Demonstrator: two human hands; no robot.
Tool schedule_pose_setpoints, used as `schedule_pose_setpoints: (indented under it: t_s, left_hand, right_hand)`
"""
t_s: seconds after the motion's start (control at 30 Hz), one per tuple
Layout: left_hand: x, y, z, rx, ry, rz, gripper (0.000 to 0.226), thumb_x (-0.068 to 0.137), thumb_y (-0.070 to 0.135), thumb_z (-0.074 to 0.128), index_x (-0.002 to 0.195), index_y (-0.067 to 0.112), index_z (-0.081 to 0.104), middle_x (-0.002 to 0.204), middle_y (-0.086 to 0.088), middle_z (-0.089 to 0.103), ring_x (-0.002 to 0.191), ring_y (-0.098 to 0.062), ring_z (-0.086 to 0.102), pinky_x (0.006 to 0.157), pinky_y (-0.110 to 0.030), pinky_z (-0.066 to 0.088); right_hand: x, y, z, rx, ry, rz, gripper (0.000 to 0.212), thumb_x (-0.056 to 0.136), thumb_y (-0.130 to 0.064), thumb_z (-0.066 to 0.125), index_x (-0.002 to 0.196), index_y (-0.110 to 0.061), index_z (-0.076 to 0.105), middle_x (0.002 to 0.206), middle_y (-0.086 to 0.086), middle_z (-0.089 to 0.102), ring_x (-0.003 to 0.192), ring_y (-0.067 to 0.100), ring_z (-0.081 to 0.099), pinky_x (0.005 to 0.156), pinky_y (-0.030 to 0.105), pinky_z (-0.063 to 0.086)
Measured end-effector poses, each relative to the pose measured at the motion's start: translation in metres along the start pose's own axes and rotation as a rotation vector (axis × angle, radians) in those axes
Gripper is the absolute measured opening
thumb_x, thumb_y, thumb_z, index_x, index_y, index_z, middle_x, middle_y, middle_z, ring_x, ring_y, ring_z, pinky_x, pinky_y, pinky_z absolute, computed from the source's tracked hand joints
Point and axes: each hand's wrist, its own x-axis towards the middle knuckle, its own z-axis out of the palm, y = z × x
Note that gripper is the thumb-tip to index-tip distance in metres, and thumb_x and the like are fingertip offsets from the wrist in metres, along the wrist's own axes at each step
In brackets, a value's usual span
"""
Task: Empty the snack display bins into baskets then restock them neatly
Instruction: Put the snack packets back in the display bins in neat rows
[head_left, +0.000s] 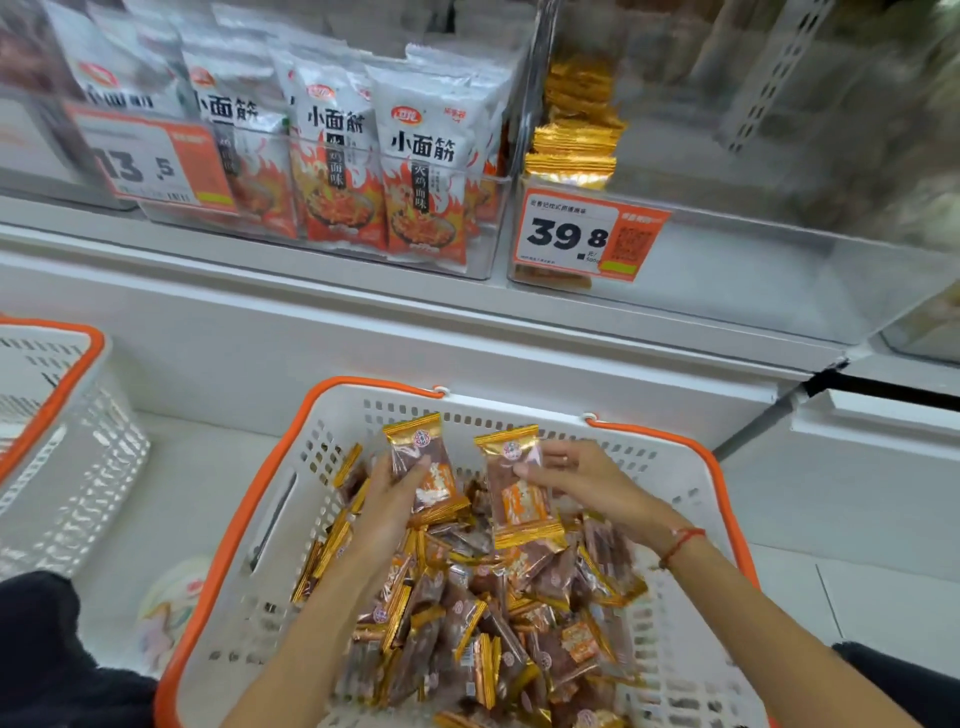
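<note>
Both hands are down in the orange-rimmed basket (675, 467): the left hand (387, 499) grips one gold-ended snack packet (426, 467) with thumb and curled fingers, and the right hand (576, 473) pinches a second packet (519, 493) by its upper part, both held upright above the heap of like packets (493, 623) that fills the basket. By the look of it the emptying is done and restocking is under way. The clear bin (727, 270) on the shelf above is mostly bare, with only a short stack of gold packets (576, 135) at its left end. The next move, I judge, calls for lifting this pair up and setting them beside that stack, faces aligned (loose foil slides easily). The bin's orange tag (587, 234) reads "39.8"; its small print is too fine to read. The neighbouring bin holds white and red bags (421, 176) marked "小面筋" and "火鸡面味", with a tag (150, 161) showing "13.5". A second basket (67, 441) stands to the left.
</note>
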Motion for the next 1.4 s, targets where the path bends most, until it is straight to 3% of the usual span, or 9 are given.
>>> schedule_pose_setpoints:
  t_s: [0.13,0.27,0.47,0.53,0.7,0.87,1.0,1.27,1.4]
  left_hand:
    - [-0.015,0.032,0.018,0.022,-0.090,0.006,0.068,0.098,0.043,0.050,0.155,0.030,0.015,0.161,0.006,0.015,0.148,-0.020,0.016,0.117,-0.048,0.016]
    - [-0.033,0.068,0.041,-0.082,-0.231,0.094,0.035,0.093,0.056,0.043,0.109,0.042,0.071,0.122,0.003,0.066,0.119,-0.017,0.057,0.111,-0.051,0.035]
    - [-0.055,0.131,0.064,0.000,-0.199,0.395,0.026,0.098,0.040,0.046,0.118,0.027,0.056,0.096,0.005,0.069,0.075,0.005,0.067,0.066,-0.013,0.051]
    - [-0.062,0.151,0.069,-0.004,-0.190,0.471,0.022,0.098,0.041,0.047,0.116,0.029,0.053,0.105,0.005,0.065,0.079,0.010,0.064,0.065,-0.008,0.049]
    - [-0.065,0.202,0.082,0.090,-0.171,0.726,0.032,0.080,0.068,0.044,0.111,0.059,0.050,0.123,0.025,0.047,0.123,0.008,0.041,0.112,-0.030,0.032]
    - [-0.043,0.243,0.093,0.638,-0.059,0.970,0.102,0.069,0.094,0.004,0.150,0.037,0.027,0.160,0.016,0.014,0.146,0.001,0.001,0.122,-0.035,0.006]
    - [-0.009,0.267,0.081,0.961,0.041,1.098,0.105,0.071,0.094,0.011,0.155,0.033,-0.002,0.159,0.021,-0.015,0.141,0.008,-0.021,0.121,-0.032,-0.004]
    - [0.041,0.273,0.074,1.223,0.197,1.191,0.102,0.075,0.093,0.012,0.154,0.029,0.011,0.161,0.012,0.015,0.146,-0.003,0.010,0.119,-0.026,-0.004]
    - [0.046,0.271,0.075,1.213,0.211,1.222,0.098,0.077,0.090,0.012,0.151,0.027,0.027,0.155,0.010,0.032,0.141,-0.008,0.028,0.121,-0.034,0.013]
  right_hand:
    - [-0.009,-0.029,-0.006,0.053,0.084,-0.097,0.032,0.087,-0.024,0.070,0.115,-0.007,0.068,0.107,0.008,0.072,0.097,0.010,0.068,0.078,0.014,0.050]
    - [-0.012,-0.051,0.001,0.107,0.346,-0.228,0.045,0.083,-0.032,0.074,0.124,-0.016,0.065,0.106,0.005,0.071,0.098,0.016,0.066,0.079,0.023,0.054]
    - [-0.037,-0.117,-0.004,0.023,0.342,-0.415,0.028,0.095,-0.039,0.054,0.121,-0.044,0.050,0.119,-0.015,0.058,0.103,-0.009,0.057,0.079,0.013,0.050]
    - [-0.044,-0.140,-0.012,0.073,0.191,-0.392,0.027,0.101,-0.036,0.043,0.123,-0.050,0.040,0.119,-0.031,0.053,0.103,-0.020,0.053,0.085,0.007,0.045]
    - [-0.060,-0.185,-0.045,0.033,0.120,-0.468,0.035,0.101,-0.030,0.044,0.134,-0.040,0.037,0.126,-0.024,0.055,0.116,-0.010,0.052,0.097,0.015,0.042]
    - [-0.070,-0.203,-0.087,0.265,0.153,-0.458,0.049,0.084,-0.037,0.064,0.129,-0.018,0.056,0.121,0.003,0.068,0.112,0.019,0.064,0.094,0.034,0.052]
    - [-0.049,-0.204,-0.137,0.311,0.264,-0.317,0.044,0.087,-0.034,0.066,0.120,-0.003,0.064,0.110,0.015,0.071,0.102,0.030,0.066,0.095,0.039,0.049]
    - [0.078,-0.193,-0.242,-0.227,0.644,-0.349,0.022,0.082,-0.014,0.076,0.104,-0.011,0.073,0.092,-0.001,0.073,0.083,0.003,0.067,0.075,0.019,0.050]
    - [0.144,-0.180,-0.255,-0.502,0.554,-0.291,0.021,0.077,-0.011,0.080,0.096,-0.007,0.073,0.097,0.011,0.071,0.092,0.021,0.065,0.079,0.037,0.052]
